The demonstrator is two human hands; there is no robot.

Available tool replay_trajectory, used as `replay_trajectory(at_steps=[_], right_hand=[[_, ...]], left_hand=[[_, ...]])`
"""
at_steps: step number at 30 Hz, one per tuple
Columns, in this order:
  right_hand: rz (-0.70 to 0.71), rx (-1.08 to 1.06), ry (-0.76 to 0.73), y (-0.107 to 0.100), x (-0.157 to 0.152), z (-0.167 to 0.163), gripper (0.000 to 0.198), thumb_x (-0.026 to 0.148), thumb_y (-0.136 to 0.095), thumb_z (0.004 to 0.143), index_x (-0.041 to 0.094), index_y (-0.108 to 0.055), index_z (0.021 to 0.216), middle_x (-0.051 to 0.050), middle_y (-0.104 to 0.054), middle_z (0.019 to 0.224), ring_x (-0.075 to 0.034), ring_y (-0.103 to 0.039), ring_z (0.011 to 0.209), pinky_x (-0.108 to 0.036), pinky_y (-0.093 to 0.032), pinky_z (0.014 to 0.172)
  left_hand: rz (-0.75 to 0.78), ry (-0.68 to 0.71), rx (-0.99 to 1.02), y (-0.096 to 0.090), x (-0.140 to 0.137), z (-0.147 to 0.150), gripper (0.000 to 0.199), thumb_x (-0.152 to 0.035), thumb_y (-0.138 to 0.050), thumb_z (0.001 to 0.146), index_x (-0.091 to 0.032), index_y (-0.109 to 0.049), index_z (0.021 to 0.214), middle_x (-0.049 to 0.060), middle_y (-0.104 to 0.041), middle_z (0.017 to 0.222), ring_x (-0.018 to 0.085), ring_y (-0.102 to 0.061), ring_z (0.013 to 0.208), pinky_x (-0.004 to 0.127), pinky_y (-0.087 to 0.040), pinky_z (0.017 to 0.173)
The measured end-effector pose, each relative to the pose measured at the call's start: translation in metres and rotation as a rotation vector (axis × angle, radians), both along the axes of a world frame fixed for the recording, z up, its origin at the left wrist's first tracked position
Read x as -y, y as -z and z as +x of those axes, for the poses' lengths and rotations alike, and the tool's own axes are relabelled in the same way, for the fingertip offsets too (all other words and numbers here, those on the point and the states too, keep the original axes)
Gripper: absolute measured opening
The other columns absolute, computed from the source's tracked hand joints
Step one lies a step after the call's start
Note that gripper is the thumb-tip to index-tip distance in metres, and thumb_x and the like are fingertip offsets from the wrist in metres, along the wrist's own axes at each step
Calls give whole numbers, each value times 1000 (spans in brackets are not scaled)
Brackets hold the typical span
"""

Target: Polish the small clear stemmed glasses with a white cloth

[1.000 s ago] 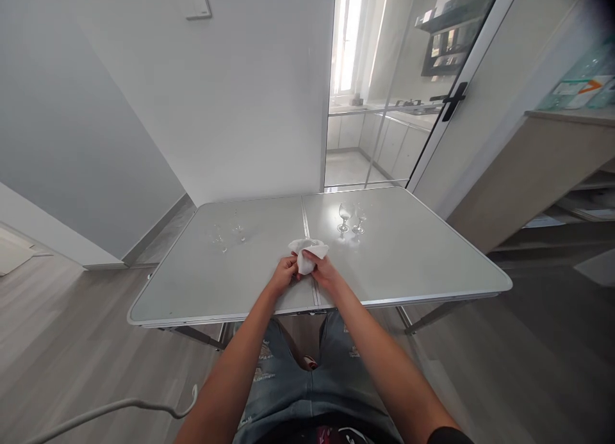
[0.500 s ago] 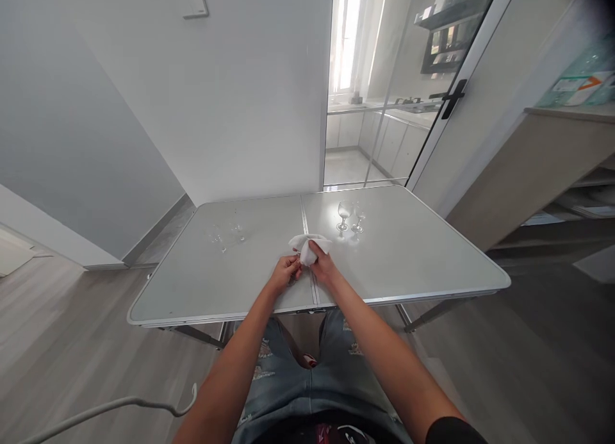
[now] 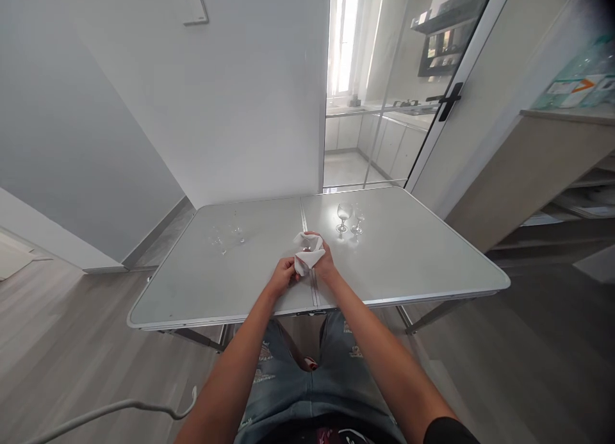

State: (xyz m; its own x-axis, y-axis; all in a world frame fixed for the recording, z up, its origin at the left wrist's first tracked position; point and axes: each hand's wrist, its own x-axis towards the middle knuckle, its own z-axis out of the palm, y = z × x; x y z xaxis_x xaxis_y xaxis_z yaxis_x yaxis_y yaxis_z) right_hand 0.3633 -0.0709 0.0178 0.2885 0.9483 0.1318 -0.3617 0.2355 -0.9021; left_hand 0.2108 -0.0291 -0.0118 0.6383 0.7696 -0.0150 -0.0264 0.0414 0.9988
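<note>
One white cloth, glass inside, sits between your right hand, wrapped round it, and curled left hand, its hold hidden.

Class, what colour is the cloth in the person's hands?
The cloth is white; it shows best in the head view.

One table, one white cloth, two stemmed glasses right, two faint glasses left
</note>
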Motion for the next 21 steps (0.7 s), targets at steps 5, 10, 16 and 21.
replay_trajectory(at_steps=[5,10,16,21], right_hand=[[91,571,19,-26,-3,18,42,22,-74,62,23,-72,105,0,-68,90,-14,-54,71,-26,-41,66],[80,1054,-56,-52,-11,36,24,14,-69,59,23,-73,81,-1,-68,78,-16,-53,66,-27,-36,62],[22,909,-70,-58,-29,29,20,10,-72,57,24,-74,70,-1,-71,67,-18,-59,66,-27,-38,61],[-66,627,-371,-55,-41,36,14,17,-71,61,18,-76,74,-1,-72,69,-16,-60,63,-25,-40,57]], left_hand=[[38,20,7,-4,1,-2,42,-52,-68,80,-15,-57,62,-2,-51,50,7,-37,45,23,-23,49],[72,90,0,-3,1,-1,50,-60,-65,84,-15,-55,64,-1,-52,51,7,-38,46,23,-25,50],[82,127,-25,-1,0,0,53,-65,-64,84,-16,-55,67,0,-54,51,8,-40,47,24,-26,51],[81,143,-28,-2,0,0,53,-66,-64,83,-16,-58,68,-1,-53,50,9,-40,47,24,-27,51]])
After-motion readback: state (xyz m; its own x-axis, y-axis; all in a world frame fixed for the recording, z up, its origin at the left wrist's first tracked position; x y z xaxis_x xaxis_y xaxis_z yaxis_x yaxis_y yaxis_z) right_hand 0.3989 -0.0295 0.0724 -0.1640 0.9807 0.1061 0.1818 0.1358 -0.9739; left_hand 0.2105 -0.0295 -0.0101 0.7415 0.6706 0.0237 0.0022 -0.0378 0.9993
